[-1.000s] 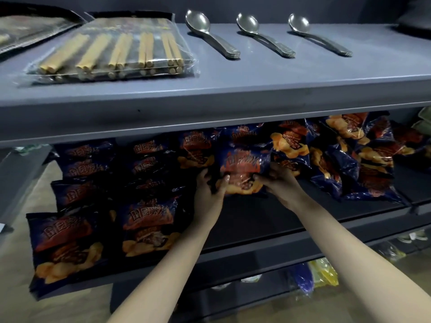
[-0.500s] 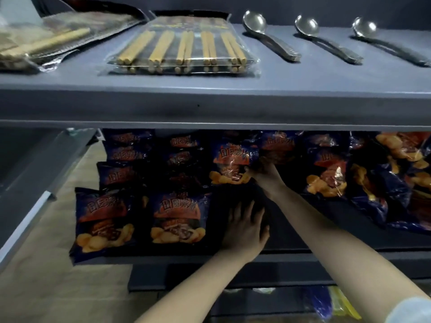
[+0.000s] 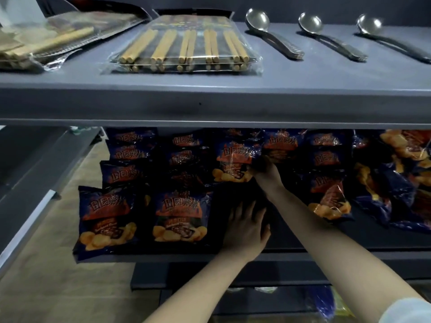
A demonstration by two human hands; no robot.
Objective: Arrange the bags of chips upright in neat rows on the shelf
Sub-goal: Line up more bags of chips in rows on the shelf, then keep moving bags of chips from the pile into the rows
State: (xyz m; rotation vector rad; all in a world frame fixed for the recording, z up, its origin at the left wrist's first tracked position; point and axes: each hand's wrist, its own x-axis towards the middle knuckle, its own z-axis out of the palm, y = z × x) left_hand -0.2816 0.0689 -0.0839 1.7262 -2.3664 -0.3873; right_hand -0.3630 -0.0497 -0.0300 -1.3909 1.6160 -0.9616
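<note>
On the shelf (image 3: 326, 238), rows (image 3: 179, 217) stand left and a loose pile (image 3: 384, 183) lies right. The bag (image 3: 233, 162) sits mid-shelf at my right hand (image 3: 268, 174); I'd square it against its neighbours, base seated. My left hand (image 3: 247, 227) lies flat on the shelf, fingers apart. The right fingers vanish in shadow, so I cannot tell their grip. The upper shelf (image 3: 210, 99) hides the back rows.
</note>
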